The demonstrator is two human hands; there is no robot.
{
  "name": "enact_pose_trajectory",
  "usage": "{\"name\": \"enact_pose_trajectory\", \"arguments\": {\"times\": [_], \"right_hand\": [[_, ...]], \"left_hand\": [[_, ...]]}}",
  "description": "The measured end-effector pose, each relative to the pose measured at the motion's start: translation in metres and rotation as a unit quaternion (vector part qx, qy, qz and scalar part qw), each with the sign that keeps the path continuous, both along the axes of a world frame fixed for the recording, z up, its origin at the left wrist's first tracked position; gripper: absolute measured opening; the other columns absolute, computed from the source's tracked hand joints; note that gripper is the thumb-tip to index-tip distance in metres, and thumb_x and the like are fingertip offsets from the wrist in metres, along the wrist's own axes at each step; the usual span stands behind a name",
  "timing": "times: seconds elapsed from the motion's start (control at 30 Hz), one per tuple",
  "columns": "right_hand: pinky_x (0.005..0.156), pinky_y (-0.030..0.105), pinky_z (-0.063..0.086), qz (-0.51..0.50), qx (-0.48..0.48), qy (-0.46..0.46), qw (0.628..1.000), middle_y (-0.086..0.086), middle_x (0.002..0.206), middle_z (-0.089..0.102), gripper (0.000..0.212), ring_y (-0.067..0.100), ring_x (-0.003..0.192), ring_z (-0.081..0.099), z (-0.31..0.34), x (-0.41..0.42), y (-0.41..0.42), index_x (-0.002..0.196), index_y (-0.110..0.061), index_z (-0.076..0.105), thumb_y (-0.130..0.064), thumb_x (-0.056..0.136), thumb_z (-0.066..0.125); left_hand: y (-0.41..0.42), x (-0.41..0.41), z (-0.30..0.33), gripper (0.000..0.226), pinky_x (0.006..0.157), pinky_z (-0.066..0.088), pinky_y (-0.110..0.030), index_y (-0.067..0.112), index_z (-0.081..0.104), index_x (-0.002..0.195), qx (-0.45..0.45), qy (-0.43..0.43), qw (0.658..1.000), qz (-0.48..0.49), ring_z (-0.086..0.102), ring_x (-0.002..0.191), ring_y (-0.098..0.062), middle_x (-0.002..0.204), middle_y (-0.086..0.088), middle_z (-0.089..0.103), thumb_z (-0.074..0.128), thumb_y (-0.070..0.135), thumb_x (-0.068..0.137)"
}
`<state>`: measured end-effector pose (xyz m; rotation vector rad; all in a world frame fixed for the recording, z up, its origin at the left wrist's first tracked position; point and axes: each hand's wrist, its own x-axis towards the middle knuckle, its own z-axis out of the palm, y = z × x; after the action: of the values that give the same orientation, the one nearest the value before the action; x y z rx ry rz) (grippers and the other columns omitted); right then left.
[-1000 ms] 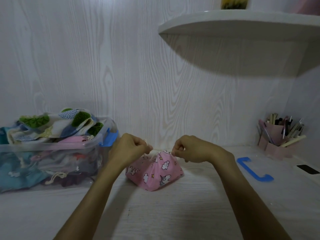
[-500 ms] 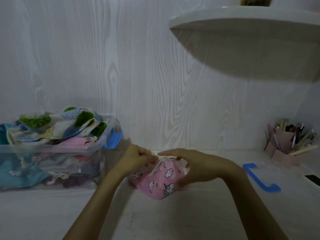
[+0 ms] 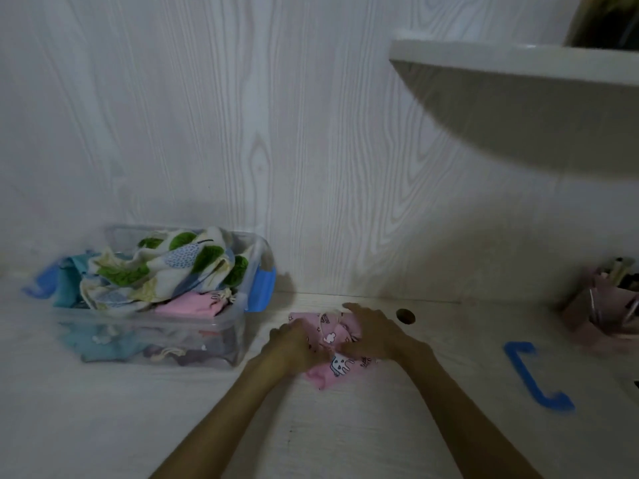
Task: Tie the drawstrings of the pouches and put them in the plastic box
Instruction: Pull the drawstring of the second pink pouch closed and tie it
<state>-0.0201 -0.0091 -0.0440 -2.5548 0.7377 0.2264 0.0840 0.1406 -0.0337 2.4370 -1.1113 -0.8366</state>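
Both hands meet over the pink pouch [image 3: 340, 366], which lies flat on the worktop [image 3: 345, 426] near the back wall. Left hand [image 3: 294, 344] sits on the pouch's left edge, fingers curled into the cloth; whether they pinch the cord or only the fabric is lost in motion blur. Right hand [image 3: 371, 335] lies over the right half, fingers reaching toward the wall, thumb side tucked inward toward the middle; its grip on the drawstring [image 3: 323, 328] cannot be told for sure, though a pale loop of cord shows between the two hands. The knot point, by my reading, sits between the hands, so neither has to travel to finish the tie. The relation that matters next: the plastic box [image 3: 238, 326] stands to the left of the pouch, close but not touching, already heaped with tied pouches, a leaf-print one [image 3: 173, 264] on top. The left hand is the nearer one to it; the carry would run leftward and up over the box's near right wall. Pouch's long axis runs roughly from the wall toward the person. Against the earlier frames: the pouch then stood peaked like a tent with the hands pulling the cords apart above it; now it is pressed flat and the hands have closed in together. View has also dropped and swung right. A blue clip [image 3: 537, 375] lies well to the right.
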Motion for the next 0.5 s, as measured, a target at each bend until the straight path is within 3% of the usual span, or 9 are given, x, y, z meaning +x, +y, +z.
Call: {"name": "enact_pose_trajectory", "arguments": {"times": [0.1, 0.17, 0.27, 0.3, 0.4, 0.5], "right_hand": [[0.097, 0.042, 0.042, 0.001, -0.036, 0.001, 0.999, 0.007, 0.130, 0.047, 0.059, 0.029, 0.123, 0.043, -0.003, 0.002, 0.009, 0.132, -0.020, 0.045, -0.038, 0.080, 0.067], [0.090, 0.038, 0.048, -0.023, 0.034, -0.020, 0.999, 0.005, 0.121, 0.055, 0.043, 0.026, 0.113, 0.053, 0.003, -0.005, 0.018, 0.121, -0.023, 0.055, -0.032, 0.080, 0.066], [0.078, 0.029, 0.051, -0.047, 0.127, -0.073, 0.988, -0.007, 0.093, 0.063, 0.004, 0.017, 0.093, 0.062, 0.031, -0.022, 0.022, 0.085, -0.033, 0.061, -0.030, 0.084, 0.062], [0.078, 0.030, 0.051, -0.056, 0.139, -0.097, 0.984, -0.007, 0.089, 0.065, 0.005, 0.017, 0.089, 0.064, 0.044, -0.026, 0.021, 0.081, -0.031, 0.062, -0.027, 0.084, 0.063], [0.082, 0.035, 0.054, -0.053, 0.192, -0.157, 0.967, -0.001, 0.094, 0.073, 0.014, 0.014, 0.089, 0.069, 0.104, -0.023, 0.027, 0.095, -0.021, 0.070, -0.023, 0.081, 0.066], [0.084, 0.035, 0.055, -0.026, 0.218, -0.213, 0.952, -0.006, 0.097, 0.072, 0.018, 0.012, 0.091, 0.068, 0.152, 0.006, 0.040, 0.100, -0.024, 0.069, -0.025, 0.082, 0.069]], "left_hand": [[0.001, -0.013, 0.002, 0.067, 0.095, 0.042, -0.034, 0.015, 0.036, 0.132, -0.024, 0.024, 0.995, 0.089, 0.049, 0.118, -0.029, 0.125, -0.011, 0.048, 0.067, 0.041, 0.078], [0.008, -0.027, 0.005, 0.054, 0.096, 0.044, -0.035, 0.020, 0.039, 0.132, -0.059, 0.016, 0.992, 0.113, 0.053, 0.115, -0.028, 0.124, -0.008, 0.050, 0.059, 0.034, 0.084], [0.020, -0.040, 0.020, 0.048, 0.094, 0.045, -0.036, 0.032, 0.043, 0.133, -0.135, 0.013, 0.985, 0.106, 0.056, 0.113, -0.019, 0.121, 0.001, 0.056, 0.054, 0.030, 0.086], [0.024, -0.041, 0.031, 0.048, 0.094, 0.046, -0.035, 0.037, 0.044, 0.132, -0.177, 0.019, 0.978, 0.106, 0.057, 0.112, -0.015, 0.120, 0.005, 0.058, 0.054, 0.031, 0.086], [0.037, -0.035, 0.077, 0.042, 0.092, 0.051, -0.032, 0.050, 0.051, 0.122, -0.326, 0.058, 0.938, 0.101, 0.060, 0.107, -0.001, 0.116, 0.016, 0.063, 0.059, 0.029, 0.087], [0.057, -0.013, 0.131, 0.051, 0.090, 0.049, -0.018, 0.051, 0.052, 0.119, -0.395, 0.011, 0.913, 0.101, 0.056, 0.107, 0.009, 0.116, 0.027, 0.059, 0.061, 0.013, 0.086]]}}
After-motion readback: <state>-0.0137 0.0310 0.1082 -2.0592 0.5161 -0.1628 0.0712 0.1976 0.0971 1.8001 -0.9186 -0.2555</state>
